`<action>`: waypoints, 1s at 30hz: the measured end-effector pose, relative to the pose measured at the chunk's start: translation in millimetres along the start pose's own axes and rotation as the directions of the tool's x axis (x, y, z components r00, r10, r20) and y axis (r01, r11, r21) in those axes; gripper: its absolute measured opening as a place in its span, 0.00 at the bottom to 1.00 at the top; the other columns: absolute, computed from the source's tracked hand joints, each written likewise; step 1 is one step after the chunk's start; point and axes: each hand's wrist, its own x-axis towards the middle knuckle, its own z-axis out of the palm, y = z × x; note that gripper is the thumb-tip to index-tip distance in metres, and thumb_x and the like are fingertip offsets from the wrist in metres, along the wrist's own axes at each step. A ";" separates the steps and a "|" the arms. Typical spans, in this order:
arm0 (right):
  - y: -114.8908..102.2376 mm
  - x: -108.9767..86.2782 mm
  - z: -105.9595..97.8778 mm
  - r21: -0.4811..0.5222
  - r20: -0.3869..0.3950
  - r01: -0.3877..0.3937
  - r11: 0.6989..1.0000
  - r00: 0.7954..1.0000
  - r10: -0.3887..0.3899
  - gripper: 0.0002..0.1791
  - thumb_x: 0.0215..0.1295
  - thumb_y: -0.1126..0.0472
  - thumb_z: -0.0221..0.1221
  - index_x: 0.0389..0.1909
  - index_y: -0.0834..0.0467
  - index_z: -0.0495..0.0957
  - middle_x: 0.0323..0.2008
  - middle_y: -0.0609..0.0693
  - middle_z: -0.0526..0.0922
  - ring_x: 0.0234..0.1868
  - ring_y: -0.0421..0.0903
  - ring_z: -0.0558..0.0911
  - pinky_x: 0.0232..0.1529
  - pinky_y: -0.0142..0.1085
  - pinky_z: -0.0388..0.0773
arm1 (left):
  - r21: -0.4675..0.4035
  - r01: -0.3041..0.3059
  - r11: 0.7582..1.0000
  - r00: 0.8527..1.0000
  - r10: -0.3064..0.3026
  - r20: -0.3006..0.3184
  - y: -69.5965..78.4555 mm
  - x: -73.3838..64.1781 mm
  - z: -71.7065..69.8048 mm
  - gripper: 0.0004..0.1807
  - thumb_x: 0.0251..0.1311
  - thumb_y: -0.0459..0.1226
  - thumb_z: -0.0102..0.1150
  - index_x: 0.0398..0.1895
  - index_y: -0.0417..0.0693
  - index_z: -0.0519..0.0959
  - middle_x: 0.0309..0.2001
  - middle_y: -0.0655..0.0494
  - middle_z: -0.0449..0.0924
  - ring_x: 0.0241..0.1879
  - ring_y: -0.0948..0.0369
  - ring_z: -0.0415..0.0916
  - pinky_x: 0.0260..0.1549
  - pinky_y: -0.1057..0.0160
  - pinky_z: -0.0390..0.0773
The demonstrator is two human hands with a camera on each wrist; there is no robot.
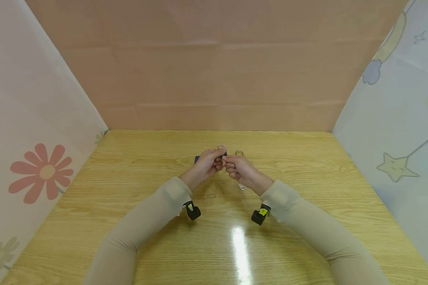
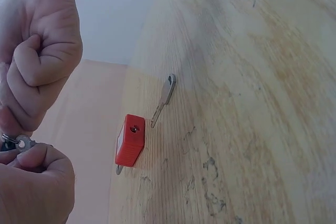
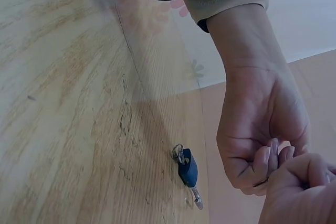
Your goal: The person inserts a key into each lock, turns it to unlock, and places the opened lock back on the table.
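My left hand [image 1: 207, 163] grips a small black padlock [image 1: 224, 154], its silver shackle [image 1: 220, 147] standing up beyond the thumb. Fingertip to fingertip with it, my right hand [image 1: 243, 171] pinches a silver key [image 2: 25, 142] on a small ring, close against the lock; the fingers hide most of both. A red padlock [image 2: 132, 140] with its keyhole showing stands on the table beyond the right hand. Near it lies a loose silver key [image 2: 165, 98]. Beyond the left hand is a blue padlock [image 3: 188, 170], with a key ring [image 3: 178, 153] at its keyhole end.
The wooden table [image 1: 185, 245] carries dark scuff marks below the hands. A pinkish-tan backdrop [image 1: 217, 79] closes off the far edge. Patterned panels stand at both sides, with a red flower [image 1: 47, 172] on the left and a star [image 1: 397, 167] on the right.
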 end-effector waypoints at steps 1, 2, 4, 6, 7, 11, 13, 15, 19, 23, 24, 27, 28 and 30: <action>0.3 0.4 0.0 -0.025 -0.015 0.007 1.000 1.000 -0.008 0.17 0.77 0.60 0.42 0.27 0.57 0.71 0.12 0.40 0.62 0.11 0.33 0.56 0.13 0.24 0.54 | 0.007 -0.002 1.000 1.000 0.002 -0.001 -0.3 0.1 0.0 0.21 0.72 0.39 0.50 0.17 0.48 0.76 0.15 0.59 0.68 0.17 0.67 0.67 0.19 0.72 0.62; 0.7 0.8 0.2 -0.054 -0.030 0.014 0.998 0.999 -0.016 0.17 0.77 0.61 0.43 0.26 0.57 0.71 0.11 0.40 0.61 0.10 0.33 0.55 0.13 0.24 0.53 | 0.015 -0.004 1.000 1.000 0.004 -0.005 -0.8 0.2 0.0 0.21 0.72 0.40 0.50 0.16 0.48 0.76 0.15 0.59 0.69 0.16 0.67 0.66 0.18 0.72 0.62; 1.6 2.2 0.3 -0.116 -0.058 0.028 0.993 0.998 -0.035 0.18 0.76 0.62 0.45 0.23 0.58 0.72 0.10 0.39 0.60 0.10 0.33 0.55 0.13 0.25 0.52 | 0.031 -0.010 0.999 1.000 0.011 -0.011 -2.0 0.4 0.2 0.22 0.72 0.40 0.50 0.16 0.48 0.75 0.14 0.59 0.69 0.15 0.67 0.65 0.18 0.72 0.62; 3.1 3.9 0.6 -0.181 -0.080 0.038 0.983 0.995 -0.054 0.19 0.75 0.63 0.46 0.21 0.58 0.72 0.09 0.39 0.60 0.09 0.33 0.54 0.13 0.25 0.52 | 0.045 -0.015 0.999 0.999 0.016 -0.028 -3.6 0.6 0.2 0.22 0.72 0.40 0.50 0.15 0.48 0.76 0.14 0.59 0.70 0.15 0.66 0.64 0.18 0.71 0.62; 4.1 4.7 0.7 -0.213 -0.089 0.045 0.976 0.994 -0.065 0.20 0.74 0.63 0.46 0.20 0.57 0.72 0.09 0.39 0.60 0.09 0.33 0.54 0.12 0.25 0.51 | 0.052 -0.018 0.998 0.999 0.020 -0.036 -4.5 0.7 0.4 0.23 0.72 0.40 0.51 0.15 0.48 0.76 0.13 0.58 0.70 0.14 0.66 0.62 0.18 0.71 0.61; 7.0 5.7 1.7 -0.308 -0.109 0.072 0.949 0.988 -0.111 0.21 0.74 0.63 0.45 0.17 0.56 0.72 0.09 0.39 0.59 0.09 0.33 0.53 0.13 0.26 0.51 | 0.080 -0.034 0.996 0.996 0.040 -0.080 -7.2 1.6 1.1 0.23 0.71 0.39 0.53 0.13 0.48 0.75 0.13 0.58 0.70 0.14 0.66 0.60 0.18 0.71 0.62; 8.2 5.5 2.4 -0.292 -0.095 0.088 0.952 0.988 -0.121 0.21 0.74 0.63 0.44 0.17 0.56 0.71 0.08 0.39 0.58 0.09 0.33 0.53 0.13 0.26 0.51 | 0.094 -0.044 0.995 0.994 0.053 -0.094 -7.6 2.0 1.1 0.23 0.70 0.39 0.54 0.13 0.48 0.74 0.13 0.58 0.71 0.14 0.66 0.61 0.19 0.71 0.62; 8.9 4.8 2.4 -0.206 -0.058 0.090 0.974 0.993 -0.104 0.21 0.76 0.62 0.43 0.20 0.57 0.71 0.09 0.39 0.58 0.09 0.33 0.54 0.13 0.25 0.51 | 0.092 -0.047 0.995 0.993 0.057 -0.103 -7.5 2.1 0.6 0.22 0.69 0.39 0.55 0.13 0.48 0.73 0.14 0.59 0.70 0.15 0.66 0.61 0.19 0.71 0.63; 9.3 2.5 1.8 0.089 0.011 0.015 0.996 1.000 -0.016 0.19 0.78 0.61 0.41 0.24 0.56 0.70 0.11 0.40 0.59 0.10 0.33 0.56 0.12 0.23 0.53 | 0.055 -0.027 0.998 0.995 0.032 -0.094 -5.9 1.9 -0.2 0.21 0.70 0.39 0.54 0.15 0.49 0.71 0.14 0.60 0.67 0.15 0.66 0.60 0.20 0.71 0.62; 8.7 2.2 2.0 0.294 0.038 -0.063 0.954 0.998 0.054 0.19 0.78 0.60 0.41 0.25 0.57 0.70 0.12 0.41 0.61 0.11 0.33 0.57 0.12 0.22 0.54 | 0.046 0.005 0.999 0.996 -0.001 -0.087 -4.0 2.2 -1.2 0.20 0.70 0.41 0.54 0.16 0.48 0.71 0.14 0.59 0.68 0.16 0.66 0.61 0.19 0.71 0.63; 8.9 2.5 2.2 0.322 0.041 -0.073 0.944 0.997 0.063 0.19 0.78 0.60 0.41 0.25 0.57 0.70 0.12 0.41 0.61 0.11 0.33 0.57 0.12 0.22 0.54 | 0.051 0.010 0.999 0.996 -0.005 -0.090 -3.8 2.7 -1.4 0.20 0.70 0.42 0.54 0.17 0.48 0.72 0.14 0.59 0.69 0.16 0.66 0.62 0.19 0.71 0.63; 10.1 3.3 1.6 0.362 0.058 -0.088 0.928 0.996 0.072 0.19 0.79 0.59 0.40 0.25 0.57 0.70 0.12 0.41 0.62 0.11 0.33 0.57 0.13 0.22 0.53 | 0.066 0.014 0.998 0.996 -0.008 -0.085 -3.6 3.8 -1.9 0.19 0.70 0.43 0.53 0.19 0.47 0.73 0.15 0.59 0.70 0.16 0.66 0.64 0.18 0.71 0.63; 10.4 3.4 1.3 0.348 0.063 -0.089 0.933 0.995 0.072 0.19 0.79 0.58 0.39 0.26 0.57 0.70 0.12 0.41 0.61 0.11 0.33 0.56 0.13 0.23 0.53 | 0.067 0.011 0.998 0.997 -0.006 -0.081 -3.7 4.1 -2.2 0.19 0.70 0.42 0.53 0.19 0.47 0.74 0.14 0.59 0.70 0.15 0.66 0.64 0.18 0.71 0.63; 10.4 3.5 0.7 0.248 0.060 -0.079 0.965 0.996 0.066 0.19 0.79 0.57 0.39 0.27 0.56 0.69 0.12 0.41 0.60 0.11 0.33 0.56 0.13 0.23 0.53 | 0.070 0.004 0.998 0.997 0.001 -0.077 -4.2 4.2 -3.3 0.19 0.71 0.42 0.52 0.19 0.47 0.73 0.14 0.59 0.69 0.15 0.67 0.62 0.18 0.71 0.62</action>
